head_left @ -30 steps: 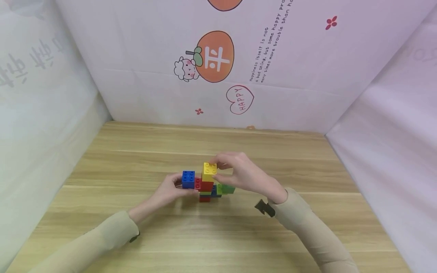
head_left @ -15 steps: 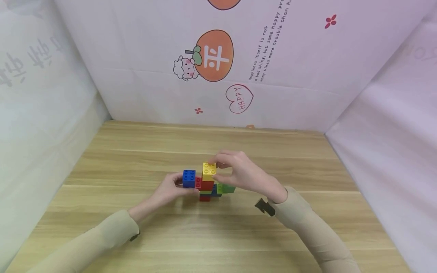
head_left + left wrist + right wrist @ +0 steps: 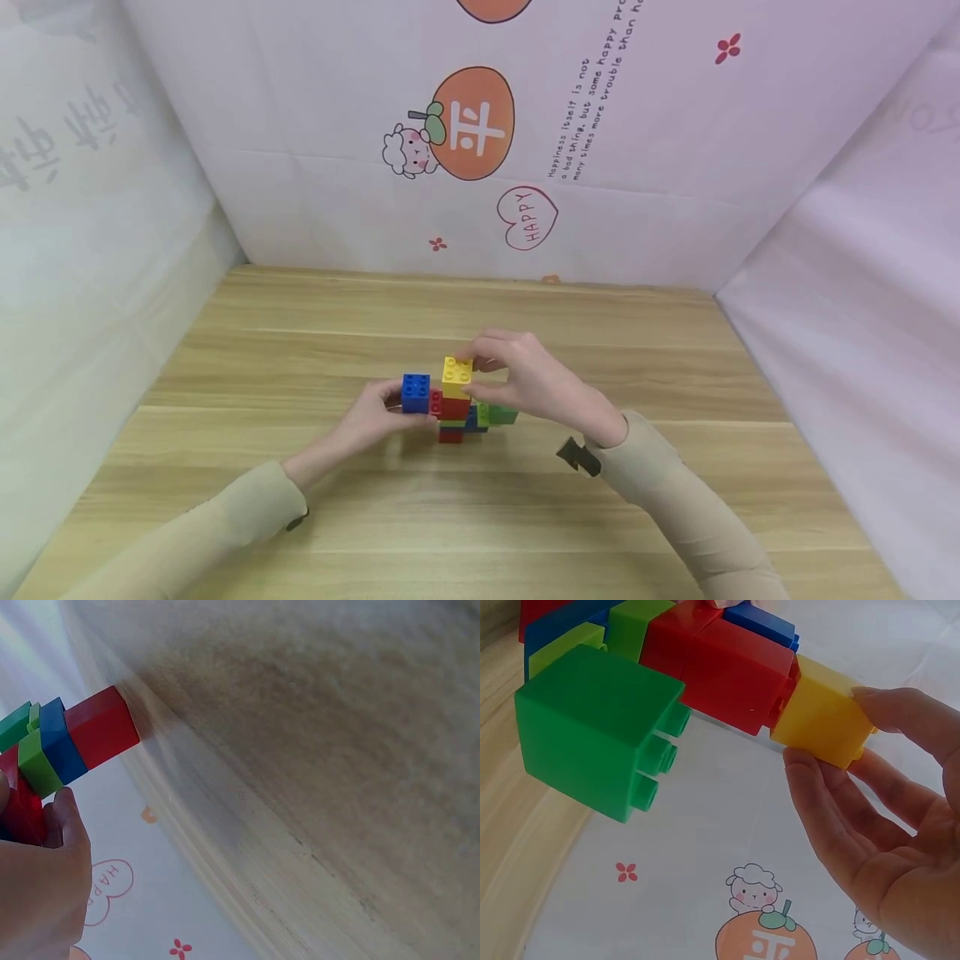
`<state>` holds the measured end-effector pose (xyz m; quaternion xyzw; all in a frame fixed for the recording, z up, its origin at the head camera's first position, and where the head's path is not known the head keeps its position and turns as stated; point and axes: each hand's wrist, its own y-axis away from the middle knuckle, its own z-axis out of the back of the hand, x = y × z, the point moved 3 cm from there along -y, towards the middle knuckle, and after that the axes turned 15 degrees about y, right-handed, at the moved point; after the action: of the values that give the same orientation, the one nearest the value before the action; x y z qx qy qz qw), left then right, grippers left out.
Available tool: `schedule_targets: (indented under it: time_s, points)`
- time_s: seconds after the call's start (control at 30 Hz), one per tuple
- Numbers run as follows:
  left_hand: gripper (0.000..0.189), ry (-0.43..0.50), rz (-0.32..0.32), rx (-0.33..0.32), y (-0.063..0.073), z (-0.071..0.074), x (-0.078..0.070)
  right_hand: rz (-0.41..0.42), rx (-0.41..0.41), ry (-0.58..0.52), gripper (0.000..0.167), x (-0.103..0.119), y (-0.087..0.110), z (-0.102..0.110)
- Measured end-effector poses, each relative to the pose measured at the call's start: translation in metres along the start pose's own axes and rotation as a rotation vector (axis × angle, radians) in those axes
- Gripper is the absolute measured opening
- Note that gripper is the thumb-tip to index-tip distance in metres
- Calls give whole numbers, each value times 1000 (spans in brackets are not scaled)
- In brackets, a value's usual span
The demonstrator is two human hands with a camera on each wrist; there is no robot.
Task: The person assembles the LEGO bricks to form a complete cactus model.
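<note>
A built stack of toy building bricks stands over the wooden table, between both hands. My left hand [image 3: 375, 415] grips its left side, fingers and thumb around the blue brick [image 3: 416, 393] and the red brick beside it. My right hand [image 3: 534, 379] pinches a yellow four-stud brick [image 3: 821, 712] between thumb and fingertips. The yellow brick sits at the top of a red brick [image 3: 739, 673], slightly tilted, with the red studs partly showing between them. Lower down are a lime brick [image 3: 39, 761], a blue layer [image 3: 60, 742], a red bottom brick [image 3: 103, 727] and a green brick [image 3: 592, 727] jutting right.
The wood-grain table [image 3: 465, 517] spreads around the stack. A white printed sheet [image 3: 337, 208] rises behind it, with pale sheets [image 3: 90, 275] at the sides. Dark straps [image 3: 579, 457] hang at the sleeves.
The yellow brick and my right hand have shifted slightly left over the red brick. My left hand keeps its grip, nearly still.
</note>
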<state>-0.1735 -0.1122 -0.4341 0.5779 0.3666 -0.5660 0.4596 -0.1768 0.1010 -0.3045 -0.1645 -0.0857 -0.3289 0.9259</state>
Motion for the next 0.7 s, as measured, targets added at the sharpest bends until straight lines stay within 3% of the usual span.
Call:
schedule_targets:
  time_s: [0.7]
  points:
    - [49,15,4,-7,-1,1,0,-31,-16,-99,31,-8,2,-6]
